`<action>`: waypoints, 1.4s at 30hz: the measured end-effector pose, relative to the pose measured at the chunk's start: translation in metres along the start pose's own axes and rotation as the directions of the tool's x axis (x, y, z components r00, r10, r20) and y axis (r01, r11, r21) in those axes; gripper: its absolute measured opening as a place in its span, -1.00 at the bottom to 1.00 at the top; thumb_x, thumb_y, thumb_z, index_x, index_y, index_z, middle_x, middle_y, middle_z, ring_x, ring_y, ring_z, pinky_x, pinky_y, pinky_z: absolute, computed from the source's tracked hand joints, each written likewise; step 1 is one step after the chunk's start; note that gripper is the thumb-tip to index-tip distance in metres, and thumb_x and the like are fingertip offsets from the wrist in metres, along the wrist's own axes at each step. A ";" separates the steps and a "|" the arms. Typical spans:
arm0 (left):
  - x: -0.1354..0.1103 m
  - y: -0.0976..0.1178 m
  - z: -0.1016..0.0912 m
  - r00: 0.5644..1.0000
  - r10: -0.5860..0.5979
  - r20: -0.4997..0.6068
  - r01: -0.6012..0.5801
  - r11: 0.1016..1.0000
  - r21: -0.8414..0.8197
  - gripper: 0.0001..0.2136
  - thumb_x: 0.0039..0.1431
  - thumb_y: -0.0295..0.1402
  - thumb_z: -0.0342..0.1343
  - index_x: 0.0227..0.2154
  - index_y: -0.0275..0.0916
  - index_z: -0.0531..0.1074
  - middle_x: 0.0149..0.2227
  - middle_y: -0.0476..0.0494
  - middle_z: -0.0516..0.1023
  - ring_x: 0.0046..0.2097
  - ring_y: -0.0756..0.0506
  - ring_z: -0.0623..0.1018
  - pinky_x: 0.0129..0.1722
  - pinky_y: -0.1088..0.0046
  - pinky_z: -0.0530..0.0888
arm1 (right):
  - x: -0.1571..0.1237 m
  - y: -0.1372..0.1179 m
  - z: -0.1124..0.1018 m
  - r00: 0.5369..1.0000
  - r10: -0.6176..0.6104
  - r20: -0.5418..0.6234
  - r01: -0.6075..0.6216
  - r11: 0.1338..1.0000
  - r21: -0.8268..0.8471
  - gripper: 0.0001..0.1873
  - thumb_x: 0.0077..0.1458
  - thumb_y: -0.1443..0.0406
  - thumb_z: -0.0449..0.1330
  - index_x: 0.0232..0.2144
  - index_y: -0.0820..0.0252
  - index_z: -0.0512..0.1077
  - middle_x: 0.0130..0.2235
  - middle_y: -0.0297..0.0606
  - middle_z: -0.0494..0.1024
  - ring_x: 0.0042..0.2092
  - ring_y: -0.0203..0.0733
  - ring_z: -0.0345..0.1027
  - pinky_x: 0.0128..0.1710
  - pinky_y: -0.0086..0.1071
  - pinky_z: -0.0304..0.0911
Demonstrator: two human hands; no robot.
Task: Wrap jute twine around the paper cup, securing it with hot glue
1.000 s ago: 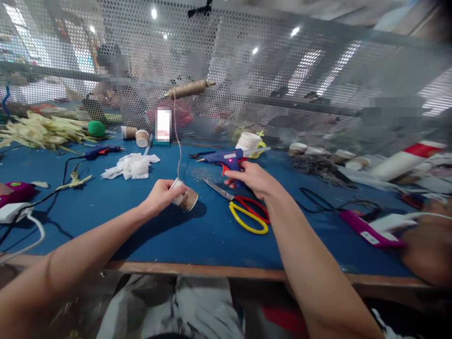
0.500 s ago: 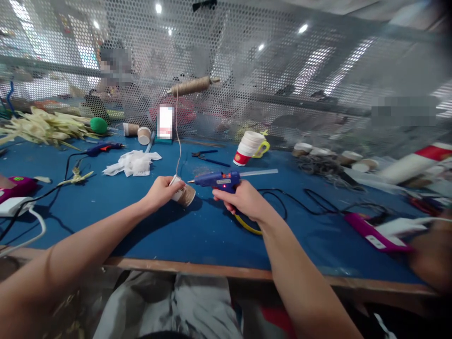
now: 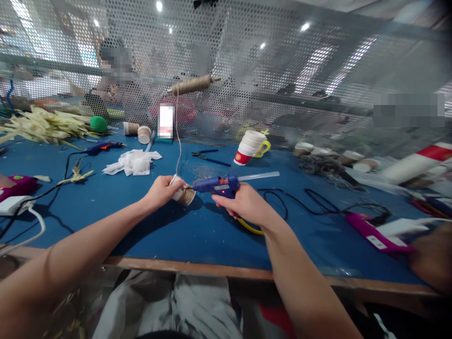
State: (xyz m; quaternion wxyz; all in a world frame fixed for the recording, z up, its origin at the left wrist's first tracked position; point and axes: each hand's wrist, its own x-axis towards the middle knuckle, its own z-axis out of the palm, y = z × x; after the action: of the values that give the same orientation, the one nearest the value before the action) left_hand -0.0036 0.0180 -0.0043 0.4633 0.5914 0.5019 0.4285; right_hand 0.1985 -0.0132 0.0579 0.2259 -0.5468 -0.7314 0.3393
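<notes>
My left hand (image 3: 163,190) is closed around a paper cup (image 3: 185,196) that lies tilted on its side, partly wrapped in brown twine. From the cup a strand of twine (image 3: 179,150) runs up to a twine spool (image 3: 192,85) on a rod at the mesh. Gripped in my right hand (image 3: 243,202) is a blue hot glue gun (image 3: 216,185), a red light lit on its body and a clear glue stick (image 3: 261,176) sticking out of its back. Its nozzle touches or nearly touches the cup's wrapped side.
Behind the cup lie white tissue (image 3: 133,162) and pliers (image 3: 211,157). Stacked paper cups (image 3: 251,147) stand back right, near a tangle of grey cord (image 3: 319,167). A second glue gun (image 3: 104,147) rests at left. Purple power strips (image 3: 377,235) lie right and left; a phone (image 3: 165,121) stands upright behind.
The glue gun has moved slightly left and down, and its nozzle has come over the wrapped side of the cup. My left hand and the cup have hardly moved.
</notes>
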 end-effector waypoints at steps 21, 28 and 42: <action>0.000 -0.001 0.002 1.000 0.006 -0.019 -0.006 1.000 0.020 -0.70 -0.09 -0.19 0.02 -0.51 -0.39 0.43 -0.60 -0.02 0.38 -0.55 0.05 0.29 -0.53 0.55 0.20 | -0.007 -0.003 0.003 0.992 -0.106 -0.068 0.093 0.982 -0.163 -0.74 -0.05 0.22 0.11 -0.68 0.22 0.32 -0.75 -0.40 0.30 -0.69 -0.36 0.20 -0.65 -0.49 0.14; -0.001 0.000 0.001 1.000 0.005 -0.016 -0.005 1.000 0.018 -0.71 -0.08 -0.20 0.02 -0.51 -0.38 0.44 -0.61 -0.01 0.38 -0.56 0.05 0.30 -0.54 0.55 0.20 | -0.006 -0.002 0.002 0.994 -0.095 -0.060 0.084 0.982 -0.167 -0.75 -0.06 0.22 0.12 -0.68 0.21 0.32 -0.73 -0.39 0.31 -0.67 -0.36 0.21 -0.64 -0.48 0.14; -0.004 0.002 0.001 0.999 0.043 -0.011 -0.042 0.995 0.089 -0.70 -0.06 -0.19 0.00 -0.51 -0.38 0.44 -0.63 0.01 0.35 -0.56 0.06 0.27 -0.55 0.56 0.18 | -0.002 0.002 0.000 0.997 -0.032 -0.077 0.024 0.994 -0.107 -0.71 -0.08 0.16 0.13 -0.68 0.22 0.31 -0.75 -0.37 0.30 -0.70 -0.36 0.18 -0.66 -0.47 0.13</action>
State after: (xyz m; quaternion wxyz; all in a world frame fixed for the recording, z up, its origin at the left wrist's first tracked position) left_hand -0.0028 0.0142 -0.0031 0.4241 0.6192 0.5106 0.4195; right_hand 0.2004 -0.0146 0.0563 0.2298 -0.5605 -0.7466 0.2750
